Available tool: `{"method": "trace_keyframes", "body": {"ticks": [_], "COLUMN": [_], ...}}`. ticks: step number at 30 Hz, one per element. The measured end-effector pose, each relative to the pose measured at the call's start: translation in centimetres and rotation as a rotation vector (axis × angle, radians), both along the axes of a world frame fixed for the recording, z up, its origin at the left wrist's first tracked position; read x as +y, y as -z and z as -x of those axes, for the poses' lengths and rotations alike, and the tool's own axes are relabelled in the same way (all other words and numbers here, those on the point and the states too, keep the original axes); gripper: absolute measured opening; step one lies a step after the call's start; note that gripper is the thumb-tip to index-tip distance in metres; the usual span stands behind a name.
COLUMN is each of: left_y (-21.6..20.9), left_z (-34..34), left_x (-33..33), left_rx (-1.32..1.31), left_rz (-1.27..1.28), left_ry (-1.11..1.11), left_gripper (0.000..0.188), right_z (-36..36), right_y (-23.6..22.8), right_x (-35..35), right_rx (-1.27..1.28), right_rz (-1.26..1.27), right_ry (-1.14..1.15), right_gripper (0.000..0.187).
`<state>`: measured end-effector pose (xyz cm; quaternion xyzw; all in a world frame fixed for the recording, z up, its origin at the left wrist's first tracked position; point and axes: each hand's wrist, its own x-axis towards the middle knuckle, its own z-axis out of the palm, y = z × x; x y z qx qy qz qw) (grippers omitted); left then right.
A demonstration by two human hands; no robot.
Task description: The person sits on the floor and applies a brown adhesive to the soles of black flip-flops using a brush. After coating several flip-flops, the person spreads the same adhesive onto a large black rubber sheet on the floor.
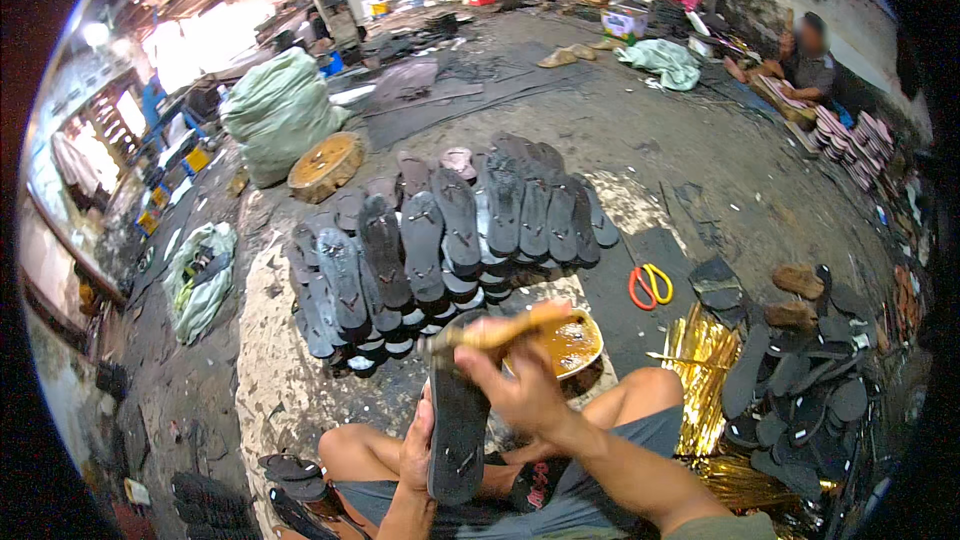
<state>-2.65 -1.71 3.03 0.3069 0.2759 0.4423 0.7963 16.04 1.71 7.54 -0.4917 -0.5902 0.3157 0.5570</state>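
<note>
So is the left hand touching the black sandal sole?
Touching. The head view shows the left hand gripping the black sandal sole along its edge, no gap between them.

Dim, flat indoor light, blown-out daylight glare at upper left, strong fisheye bending, black vignette at the rim.

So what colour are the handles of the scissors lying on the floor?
One handle is red-orange and the other yellow on the scissors, seen best in the head view.
</note>
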Motion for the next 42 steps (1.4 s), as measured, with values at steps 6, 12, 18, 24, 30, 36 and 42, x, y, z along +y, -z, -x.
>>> {"method": "trace_keyframes", "body": {"ticks": [6,12,18,24,30,36,42], "left_y": [0.1,-0.9,-1.0,0.9,1.9,3.7,10.3], "left_z": [0.3,0.1,-2.3,-1.3,-2.7,-3.3,1.0], "left_x": [-1.4,-1.0,1.1,5.7,4.1,2.7,5.5], "left_rx": [-0.100,-0.130,-0.362,-0.281,-0.310,-0.840,-0.551], "left_rz": [0.021,0.030,0.056,0.104,0.227,0.400,0.522], "left_ry": [-0.178,-0.242,-0.311,-0.370,-0.057,-0.055,-0.157], "left_gripper": [0.056,0.053,0.047,0.044,0.053,0.050,0.069], "right_z": [-1.9,-1.8,0.6,4.6,2.1,1.5,0.9], "right_y": [-0.2,1.0,2.2,5.5,4.3,4.3,4.4], "right_x": [2.3,2.2,1.0,-9.6,-2.8,1.0,-6.4], "right_rx": [0.367,0.405,0.042,0.154,-0.068,-0.302,-0.335], "right_rz": [0.272,0.127,0.072,0.187,-0.278,-0.306,-0.054], "right_ry": [0.144,0.180,-0.023,-0.256,-0.121,-0.066,-0.358], "right_gripper": [0.026,0.025,0.032,0.027,0.026,0.023,0.022]}}
